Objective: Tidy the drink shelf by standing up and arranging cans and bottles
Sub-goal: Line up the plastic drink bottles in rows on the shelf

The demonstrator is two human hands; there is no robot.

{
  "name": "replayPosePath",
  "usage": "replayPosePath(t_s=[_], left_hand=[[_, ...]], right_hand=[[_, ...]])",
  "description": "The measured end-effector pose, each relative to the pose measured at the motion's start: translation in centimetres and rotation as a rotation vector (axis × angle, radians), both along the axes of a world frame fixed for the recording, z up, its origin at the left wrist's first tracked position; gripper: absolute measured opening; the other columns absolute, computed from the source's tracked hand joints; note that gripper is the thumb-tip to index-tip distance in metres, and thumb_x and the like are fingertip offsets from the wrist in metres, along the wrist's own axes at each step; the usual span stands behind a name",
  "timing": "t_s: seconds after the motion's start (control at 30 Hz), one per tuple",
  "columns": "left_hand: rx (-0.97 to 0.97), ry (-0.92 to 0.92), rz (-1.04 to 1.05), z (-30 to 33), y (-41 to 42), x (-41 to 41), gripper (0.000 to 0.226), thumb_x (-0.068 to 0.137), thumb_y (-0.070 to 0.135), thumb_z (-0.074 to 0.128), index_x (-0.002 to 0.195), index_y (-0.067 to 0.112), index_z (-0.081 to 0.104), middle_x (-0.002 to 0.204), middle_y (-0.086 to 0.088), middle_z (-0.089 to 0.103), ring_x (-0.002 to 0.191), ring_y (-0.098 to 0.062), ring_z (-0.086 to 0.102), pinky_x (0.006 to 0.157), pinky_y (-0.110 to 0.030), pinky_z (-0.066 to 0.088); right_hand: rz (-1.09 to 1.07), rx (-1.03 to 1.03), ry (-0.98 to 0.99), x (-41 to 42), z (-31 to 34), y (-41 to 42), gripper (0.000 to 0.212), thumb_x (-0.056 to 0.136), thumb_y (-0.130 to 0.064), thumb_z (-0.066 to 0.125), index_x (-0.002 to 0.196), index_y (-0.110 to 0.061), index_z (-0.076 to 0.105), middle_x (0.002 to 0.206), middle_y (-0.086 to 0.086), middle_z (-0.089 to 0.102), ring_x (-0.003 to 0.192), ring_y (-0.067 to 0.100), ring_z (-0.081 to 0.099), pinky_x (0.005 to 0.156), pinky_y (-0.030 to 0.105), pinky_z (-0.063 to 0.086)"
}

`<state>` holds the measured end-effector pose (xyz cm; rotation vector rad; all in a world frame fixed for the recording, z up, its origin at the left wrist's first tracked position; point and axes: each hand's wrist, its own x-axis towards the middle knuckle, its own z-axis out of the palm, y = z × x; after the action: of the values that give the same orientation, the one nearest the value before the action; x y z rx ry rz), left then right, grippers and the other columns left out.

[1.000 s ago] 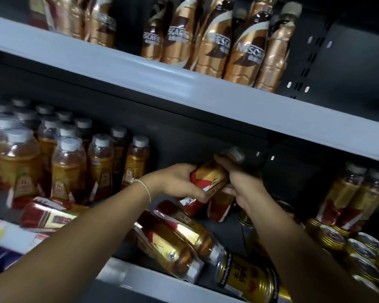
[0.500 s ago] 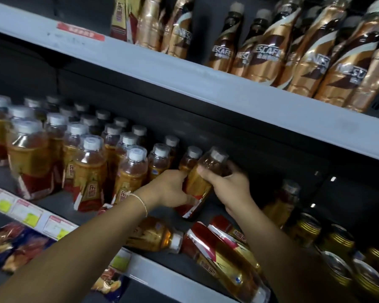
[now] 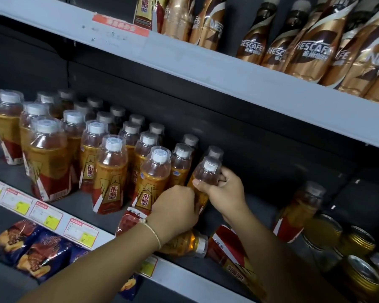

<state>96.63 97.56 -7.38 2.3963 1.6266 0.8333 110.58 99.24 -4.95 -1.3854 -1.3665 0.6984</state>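
Both yr hands hold the amber bottle [image 3: 202, 182], nrly upright: right hand [image 3: 224, 191] wraps its neck, left hand [image 3: 175, 212] grips lower. Row [image 3: 153, 171] sits just left.

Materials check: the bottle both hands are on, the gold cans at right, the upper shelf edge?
Bottle: looks like clear glossy plastic, since amber liquid shows through; white cap, probably plastic, under a clear wrap. Both the left hand and right hand grip it.
Cans: likely metal, with shiny gold rims and silver tops.
Shelf edge: matte pale grey, probably painted metal; scuffed.
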Motion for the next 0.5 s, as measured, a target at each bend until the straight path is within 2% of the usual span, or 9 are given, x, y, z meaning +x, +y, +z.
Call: replayPosePath(t_s=[0.13, 0.23, 0.33, 0.43, 0.5], left_hand=[[0.013, 0.047, 0.000, -0.3, -0.8, -0.2, 0.019, 0.092, 0.032, 0.055, 0.083, 0.016, 0.057, 0.071, 0.002, 0.048, 0.066, -0.019, 0.056, 0.055, -0.027, 0.044], [0.026, 0.088, -0.003, -0.4, -1.6, 0.1, 0.018, 0.093, 0.031, 0.054, 0.086, 0.016, 0.061, 0.075, 0.000, 0.056, 0.068, -0.018, 0.057, 0.055, -0.025, 0.042], [0.058, 0.105, -0.032, -0.2, -1.9, 0.7, 0.017, 0.093, 0.029, 0.053, 0.085, 0.017, 0.060, 0.083, -0.003, 0.063, 0.074, -0.019, 0.062, 0.056, -0.025, 0.038], [0.078, 0.089, -0.046, 0.3, -2.1, 1.4, 0.020, 0.093, 0.030, 0.053, 0.076, 0.020, 0.051, 0.084, -0.004, 0.064, 0.076, -0.020, 0.063, 0.056, -0.025, 0.037], [0.097, 0.073, -0.059, 0.7, -2.2, 2.3, 0.021, 0.092, 0.031, 0.052, 0.075, 0.019, 0.052, 0.082, -0.006, 0.064, 0.075, -0.023, 0.065, 0.054, -0.028, 0.040]], right_hand=[[0.040, -0.015, -0.043, 0.1, 0.2, -0.1, 0.047, 0.067, -0.019, 0.094, 0.098, -0.040, 0.065, 0.102, -0.010, 0.076, 0.096, 0.006, 0.072, 0.091, 0.037, 0.059], [0.068, -0.016, -0.019, 0.3, 0.2, -0.1, 0.049, 0.069, -0.018, 0.093, 0.100, -0.041, 0.064, 0.101, -0.013, 0.075, 0.094, 0.002, 0.072, 0.087, 0.030, 0.060], [0.117, -0.032, 0.036, 0.6, 0.2, -0.3, 0.051, 0.073, -0.016, 0.090, 0.116, -0.031, 0.066, 0.107, -0.010, 0.075, 0.098, 0.002, 0.072, 0.086, 0.027, 0.060], [0.139, -0.050, 0.119, 1.6, 0.6, -0.7, 0.037, 0.081, -0.018, 0.085, 0.110, -0.031, 0.066, 0.114, -0.001, 0.074, 0.101, 0.008, 0.073, 0.084, 0.026, 0.060], [0.091, -0.046, 0.141, 2.8, 1.3, -1.0, 0.030, 0.086, -0.022, 0.080, 0.112, -0.028, 0.066, 0.113, 0.002, 0.074, 0.099, 0.010, 0.072, 0.086, 0.027, 0.060]])
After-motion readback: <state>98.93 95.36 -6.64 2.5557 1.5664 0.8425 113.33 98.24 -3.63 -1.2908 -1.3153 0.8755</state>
